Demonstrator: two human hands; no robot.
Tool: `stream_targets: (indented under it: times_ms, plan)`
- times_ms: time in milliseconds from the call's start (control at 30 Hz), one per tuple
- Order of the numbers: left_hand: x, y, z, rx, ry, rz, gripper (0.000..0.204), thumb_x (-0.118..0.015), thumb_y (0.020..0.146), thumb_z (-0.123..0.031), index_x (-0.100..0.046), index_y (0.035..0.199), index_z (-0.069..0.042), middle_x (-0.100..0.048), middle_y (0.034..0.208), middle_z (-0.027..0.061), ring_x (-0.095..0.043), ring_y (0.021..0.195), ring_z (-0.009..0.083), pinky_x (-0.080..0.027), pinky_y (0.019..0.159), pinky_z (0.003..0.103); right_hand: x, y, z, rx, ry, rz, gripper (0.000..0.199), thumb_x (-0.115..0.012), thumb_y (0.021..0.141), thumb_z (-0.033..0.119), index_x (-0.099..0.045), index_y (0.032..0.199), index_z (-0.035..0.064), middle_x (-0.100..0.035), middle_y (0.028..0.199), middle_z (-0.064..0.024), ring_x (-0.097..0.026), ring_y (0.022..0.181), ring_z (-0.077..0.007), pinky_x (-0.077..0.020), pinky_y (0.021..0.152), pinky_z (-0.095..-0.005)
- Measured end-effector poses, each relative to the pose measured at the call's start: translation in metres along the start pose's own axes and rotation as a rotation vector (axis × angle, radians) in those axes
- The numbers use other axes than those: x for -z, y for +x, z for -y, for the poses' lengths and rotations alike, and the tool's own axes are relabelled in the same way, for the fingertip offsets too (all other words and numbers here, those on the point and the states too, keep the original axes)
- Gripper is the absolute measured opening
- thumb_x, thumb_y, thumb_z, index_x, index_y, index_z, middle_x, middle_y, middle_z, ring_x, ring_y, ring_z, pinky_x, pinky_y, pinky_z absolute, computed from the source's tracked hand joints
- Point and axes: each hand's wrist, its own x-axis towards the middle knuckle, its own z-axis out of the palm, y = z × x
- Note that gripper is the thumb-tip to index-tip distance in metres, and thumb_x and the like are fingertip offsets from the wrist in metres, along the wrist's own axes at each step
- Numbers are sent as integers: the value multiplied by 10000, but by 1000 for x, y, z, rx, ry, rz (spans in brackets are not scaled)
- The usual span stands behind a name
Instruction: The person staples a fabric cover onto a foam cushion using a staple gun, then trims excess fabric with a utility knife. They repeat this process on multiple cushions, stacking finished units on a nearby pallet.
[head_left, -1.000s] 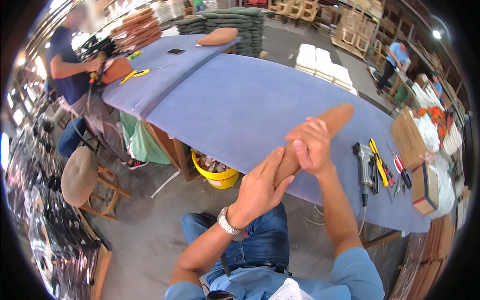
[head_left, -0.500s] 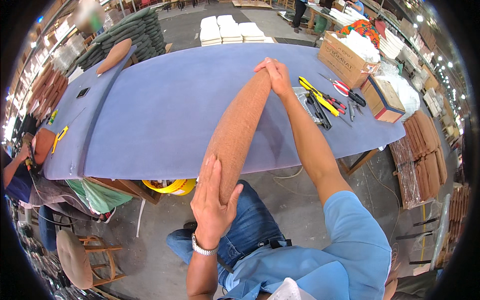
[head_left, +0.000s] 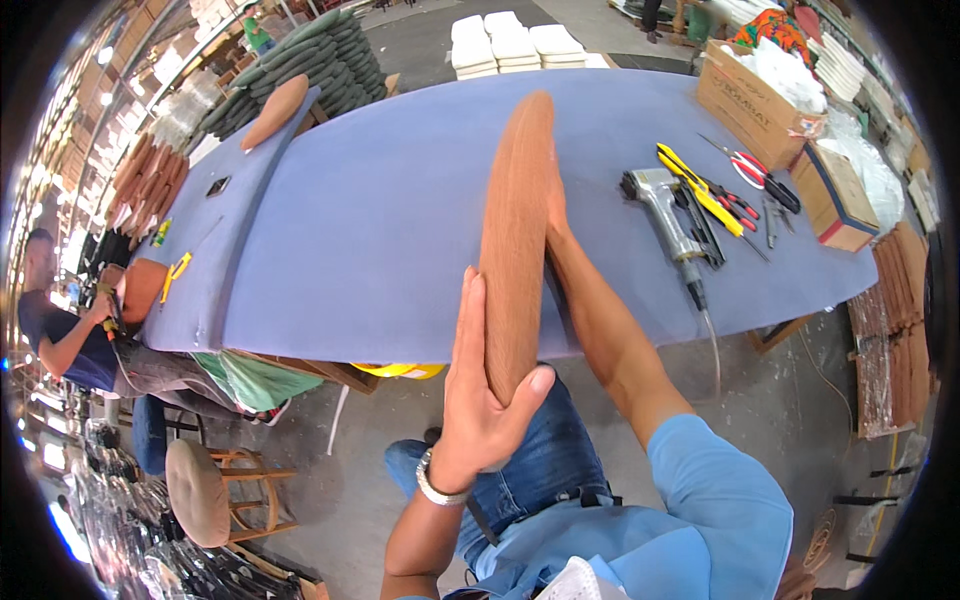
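A brown fabric-covered seat cushion (head_left: 517,250) stands on its edge before me, its long side pointing away over the blue table (head_left: 370,220). My left hand (head_left: 490,400) grips its near end, fingers stretched along the left face and thumb on the right. Against its right face, farther up, rests my right hand (head_left: 557,205), its fingers hidden behind the cushion. To the right lies a silver air staple gun (head_left: 665,215) with a hose, beside a yellow-handled tool (head_left: 700,190) and red-handled pliers (head_left: 738,207).
Red-and-black scissors (head_left: 755,172), an open carton (head_left: 750,105) and a smaller box (head_left: 835,195) occupy the table's right end. Another brown cushion (head_left: 275,112) lies far left. A co-worker (head_left: 70,320) handles a brown piece at left. A stool (head_left: 205,490) stands below.
The cushion has swung more upright in the picture. My right hand has gone from its far tip down to the right face. The staple gun, partly covered before, now shows.
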Motion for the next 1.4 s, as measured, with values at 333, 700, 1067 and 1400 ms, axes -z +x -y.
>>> stream_targets:
  times_ms: [333, 700, 1067, 1400]
  plan:
    - [-34, 82, 66, -120, 256, 170, 926, -531, 974, -630, -290, 1609, -1, -187, 1689, 271, -113, 1579, 452, -55, 1239, 598, -10, -113, 24, -224, -289, 143, 711, -314, 1100, 565, -407, 1533, 9, -473, 1527, -128, -459, 1366, -248, -337, 1176, -385]
    - [33, 171, 50, -90, 122, -129, 982, -470, 948, -717, -331, 1594, 10, -177, 1670, 325, -103, 1559, 512, -28, 1220, 635, -103, -73, 21, -457, -284, 154, 728, -316, 1102, 562, -357, 1573, 8, -395, 1602, -130, -372, 1462, -256, -269, 1229, -376]
    - [21, 209, 92, 468, -193, -237, 703, -381, 1112, -404, -121, 1648, -30, -50, 1720, 226, -2, 1597, 367, -70, 1289, 435, -168, -22, 33, -306, -878, 320, 704, -267, 1122, 523, -275, 1623, 28, -226, 1707, -113, -170, 1578, -241, -127, 1283, -366]
    - [25, 217, 69, 560, -212, -260, 691, -284, 1132, -415, -55, 1646, -14, -1, 1714, 250, 46, 1596, 356, -84, 1288, 454, -156, -53, 55, -303, -1132, 498, 726, -247, 1128, 462, -112, 1625, -50, -76, 1726, -186, -36, 1602, -294, -68, 1293, -393]
